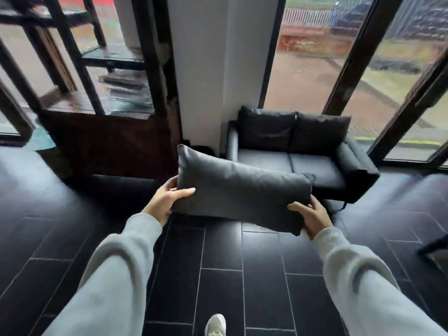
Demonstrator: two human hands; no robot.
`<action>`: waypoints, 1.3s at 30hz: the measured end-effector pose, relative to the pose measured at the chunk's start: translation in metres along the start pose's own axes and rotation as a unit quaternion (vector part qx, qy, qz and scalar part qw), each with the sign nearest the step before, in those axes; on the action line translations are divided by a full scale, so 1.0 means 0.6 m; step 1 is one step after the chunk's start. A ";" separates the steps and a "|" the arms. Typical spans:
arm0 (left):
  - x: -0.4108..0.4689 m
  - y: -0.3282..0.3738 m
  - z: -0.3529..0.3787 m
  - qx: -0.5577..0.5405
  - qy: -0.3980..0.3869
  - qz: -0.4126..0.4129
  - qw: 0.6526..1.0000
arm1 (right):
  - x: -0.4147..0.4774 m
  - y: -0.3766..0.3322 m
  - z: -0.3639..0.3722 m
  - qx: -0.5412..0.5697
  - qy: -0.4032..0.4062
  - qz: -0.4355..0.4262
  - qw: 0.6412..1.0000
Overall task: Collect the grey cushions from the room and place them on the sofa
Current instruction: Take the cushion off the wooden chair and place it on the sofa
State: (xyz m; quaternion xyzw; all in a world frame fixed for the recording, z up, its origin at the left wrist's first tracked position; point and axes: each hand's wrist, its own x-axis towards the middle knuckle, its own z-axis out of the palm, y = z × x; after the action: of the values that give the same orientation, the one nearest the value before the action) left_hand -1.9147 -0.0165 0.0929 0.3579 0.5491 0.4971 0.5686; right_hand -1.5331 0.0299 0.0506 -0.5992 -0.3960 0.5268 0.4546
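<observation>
A: Cushion [242, 195] status?
B: Grasped at both ends, left hand [167, 197] and right hand [312, 215] fingers clenched on it, held short of the sofa [315, 170]
A: Next?
B: Likely carry onward, set on seat

the grey cushion [242, 192] has a smooth, faintly sheened cover that looks like leather or a coated cloth, creased softly near its corners. the sofa [303, 163] wears a similar dark, smooth upholstery with a dull shine on its seat. the floor tiles [218, 282] are black and glossy, with pale grout lines. the shelf unit [101, 112] looks like dark stained wood. the sleeves [121, 275] are soft, matt, pale knit cloth.
</observation>
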 end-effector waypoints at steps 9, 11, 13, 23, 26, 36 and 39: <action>0.350 0.074 0.182 0.051 -0.034 -0.017 0.998 | 0.265 -0.133 -0.082 0.010 0.166 -0.036 0.985; 0.417 0.089 0.233 0.076 -0.046 -0.019 0.996 | 0.319 -0.147 -0.116 -0.001 0.180 -0.026 0.983; 0.478 0.100 0.289 0.090 -0.061 -0.017 0.994 | 0.373 -0.157 -0.154 -0.008 0.190 -0.011 0.982; 0.767 0.076 0.547 0.100 0.013 -0.030 0.995 | 0.735 -0.188 -0.324 -0.050 0.134 0.012 0.990; 0.834 0.078 0.601 0.077 0.084 -0.043 0.993 | 0.840 -0.215 -0.349 -0.055 0.094 0.024 0.994; 1.027 0.061 0.657 -0.007 0.221 -0.139 0.965 | 1.190 -0.285 -0.301 -0.154 0.020 0.048 0.987; 1.103 0.035 0.649 -0.054 0.256 -0.176 0.949 | 1.296 -0.291 -0.245 -0.182 0.025 0.059 0.981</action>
State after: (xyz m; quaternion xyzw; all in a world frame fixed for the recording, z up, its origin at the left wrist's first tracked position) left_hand -1.6007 0.6772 -0.0103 0.0857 0.7027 0.4929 0.5059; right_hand -1.2847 0.8001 0.0121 -0.7074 -0.4378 0.4563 0.3159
